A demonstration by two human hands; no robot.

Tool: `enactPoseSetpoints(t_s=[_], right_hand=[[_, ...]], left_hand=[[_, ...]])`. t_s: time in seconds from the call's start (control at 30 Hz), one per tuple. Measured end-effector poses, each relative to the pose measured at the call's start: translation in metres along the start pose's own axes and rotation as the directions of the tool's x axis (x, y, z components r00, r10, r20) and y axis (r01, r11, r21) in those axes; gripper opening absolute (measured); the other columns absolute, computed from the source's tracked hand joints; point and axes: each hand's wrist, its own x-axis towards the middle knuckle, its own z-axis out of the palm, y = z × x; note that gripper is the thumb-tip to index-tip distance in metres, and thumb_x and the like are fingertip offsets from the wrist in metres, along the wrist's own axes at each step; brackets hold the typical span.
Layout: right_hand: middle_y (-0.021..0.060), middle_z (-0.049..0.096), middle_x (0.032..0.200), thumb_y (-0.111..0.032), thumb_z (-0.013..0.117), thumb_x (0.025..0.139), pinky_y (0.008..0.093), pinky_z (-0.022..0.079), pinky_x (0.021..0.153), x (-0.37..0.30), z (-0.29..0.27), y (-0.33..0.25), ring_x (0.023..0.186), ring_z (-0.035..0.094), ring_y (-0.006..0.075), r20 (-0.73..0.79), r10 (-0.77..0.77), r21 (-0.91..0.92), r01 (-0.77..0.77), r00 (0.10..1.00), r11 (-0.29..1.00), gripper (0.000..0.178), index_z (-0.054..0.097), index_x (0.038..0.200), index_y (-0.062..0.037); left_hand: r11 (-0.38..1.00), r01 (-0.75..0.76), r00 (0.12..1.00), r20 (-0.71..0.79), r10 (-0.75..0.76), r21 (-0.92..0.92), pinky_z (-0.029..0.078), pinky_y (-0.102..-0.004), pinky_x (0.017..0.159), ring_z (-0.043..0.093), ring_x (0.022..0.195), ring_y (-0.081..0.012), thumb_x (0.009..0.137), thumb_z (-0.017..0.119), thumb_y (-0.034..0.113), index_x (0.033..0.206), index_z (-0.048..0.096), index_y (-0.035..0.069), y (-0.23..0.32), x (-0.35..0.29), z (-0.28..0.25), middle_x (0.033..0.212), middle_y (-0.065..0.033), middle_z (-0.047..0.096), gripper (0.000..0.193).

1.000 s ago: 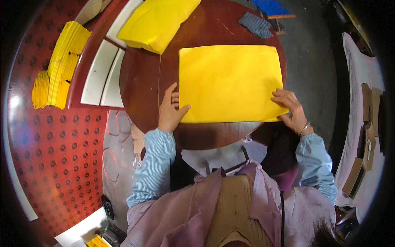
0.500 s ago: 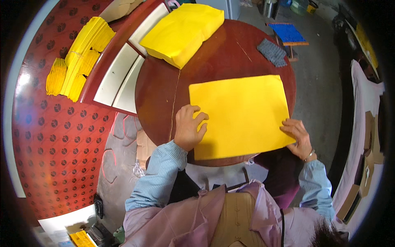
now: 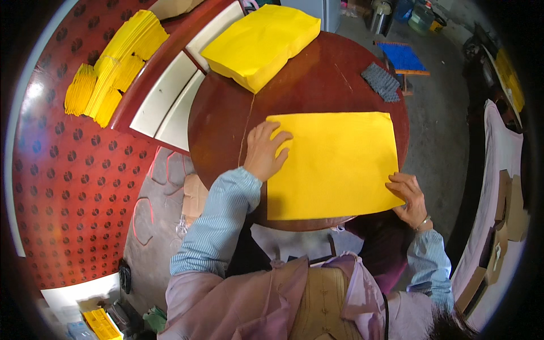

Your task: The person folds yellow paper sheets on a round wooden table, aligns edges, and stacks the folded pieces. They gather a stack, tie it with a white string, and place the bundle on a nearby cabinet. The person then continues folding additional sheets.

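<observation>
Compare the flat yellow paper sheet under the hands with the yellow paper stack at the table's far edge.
The flat yellow paper sheet lies thin under both hands; the thick yellow paper stack lies untouched. The sheet sits at the near edge, the stack at the far edge, turned askew. Both are bright yellow and rectangular.

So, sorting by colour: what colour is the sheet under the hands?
Yellow, plain. The sheet shows best in the head view, on the round table.

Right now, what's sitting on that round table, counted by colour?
Yellow: 2, the flat yellow sheet under both hands and the yellow paper stack at the far edge.
Grey: 1, the grey textured pad.
Total: 3.
</observation>
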Motion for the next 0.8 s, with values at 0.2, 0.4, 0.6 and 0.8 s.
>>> enactPoseSetpoints(t_s=[0.2,0.4,0.6,0.8], right_hand=[[0.0115,0.068,0.137,-0.018,0.074,0.077,0.0534,0.045,0.112,-0.004,0.005,0.01,0.133,0.058,0.0354,-0.016,-0.045,-0.072,0.044,0.999,0.996,0.048,0.074,0.125,-0.0116],[0.0103,0.068,0.138,-0.014,0.07,0.071,0.0539,0.041,0.116,-0.001,0.009,0.014,0.134,0.057,0.0353,-0.044,-0.104,-0.116,0.099,0.994,0.988,0.048,0.074,0.119,-0.011],[0.0094,0.068,0.138,-0.009,0.07,0.066,0.0529,0.041,0.116,-0.002,0.006,0.011,0.135,0.056,0.034,0.0,-0.055,-0.118,0.055,0.998,0.992,0.055,0.074,0.12,-0.0109],[0.0081,0.066,0.14,-0.006,0.071,0.064,0.0508,0.042,0.116,-0.003,0.007,0.012,0.135,0.056,0.0334,0.006,-0.044,-0.091,0.044,0.999,0.995,0.059,0.074,0.123,-0.0111]], left_hand=[[0.999,-0.028,0.997,-0.072,0.03,0.027,0.038,-0.051,0.109,0.051,0.129,-0.0357,0.087,0.074,0.016,0.112,0.072,0.013,-0.002,0.008,-0.001,0.126,-0.0136,0.06,0.026],[0.993,0.073,0.997,-0.006,-0.073,0.089,0.041,-0.0472,0.098,0.053,0.112,-0.0318,0.088,0.07,0.012,0.107,0.072,0.008,0.012,-0.009,-0.011,0.111,-0.0113,0.059,0.02],[0.978,0.103,0.994,0.006,-0.105,0.18,0.04,-0.045,0.103,0.052,0.116,-0.0308,0.091,0.07,0.014,0.111,0.074,0.007,0.018,0.022,0.0,0.115,-0.0111,0.06,0.021],[0.986,0.166,0.985,0.06,-0.165,-0.024,0.044,-0.0433,0.1,0.055,0.113,-0.0319,0.091,0.071,0.017,0.113,0.073,0.006,0.029,0.001,-0.004,0.112,-0.0137,0.063,0.024]])
